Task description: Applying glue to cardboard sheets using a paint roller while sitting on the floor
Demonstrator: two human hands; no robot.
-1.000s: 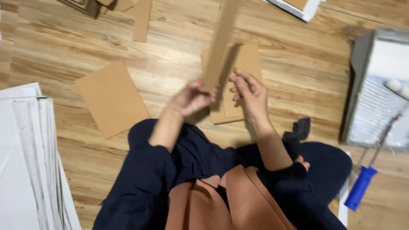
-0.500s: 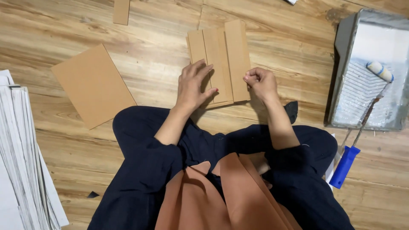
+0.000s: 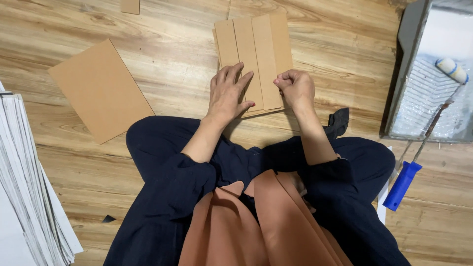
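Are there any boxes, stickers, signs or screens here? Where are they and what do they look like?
No stickers, signs or screens show.
Folded cardboard piece: on the wooden floor under both hands, plain brown, creased into long panels.
Flat cardboard sheet: on the floor at the left, brown rectangle.
Small cardboard scrap: top edge, brown.

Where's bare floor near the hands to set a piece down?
Bare floor lies between the large brown sheet and the folded cardboard, and between that cardboard and the paint tray. It is crowded under the left hand and right hand, by the knees.
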